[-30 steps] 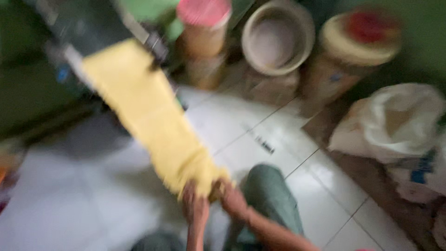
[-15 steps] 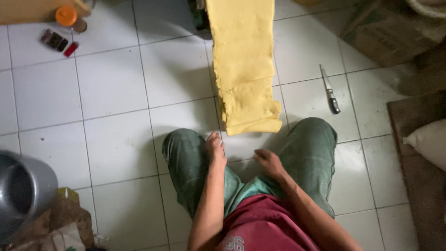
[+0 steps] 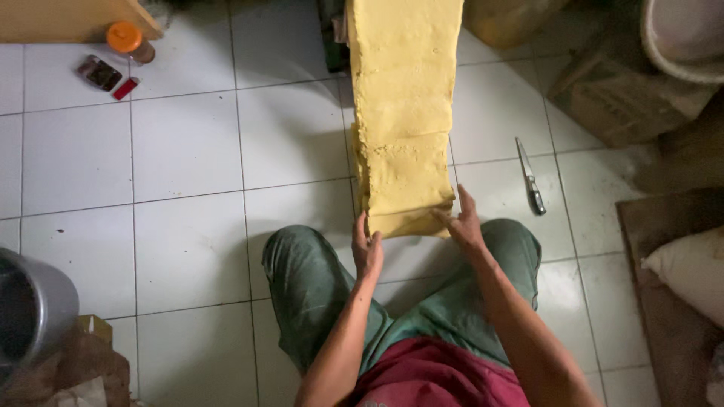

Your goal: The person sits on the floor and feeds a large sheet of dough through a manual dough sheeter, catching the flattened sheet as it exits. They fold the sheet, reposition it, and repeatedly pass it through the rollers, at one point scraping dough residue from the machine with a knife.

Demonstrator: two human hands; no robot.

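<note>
Dough [image 3: 403, 113], a long yellow sheet, is seen in the head view running down from the top of the frame to the white tiled floor [image 3: 181, 151], where its lower end has been laid in a few stacked folds just in front of the knees; most of the sheet is judged not yet folded. The left hand [image 3: 367, 249] is set against the near-left corner of the stack and the right hand [image 3: 461, 222] on its near-right corner, fingers extended and pressed flat, nothing gripped. A knife [image 3: 530, 177] lies on the tiles to the right, apart from the dough.
</note>
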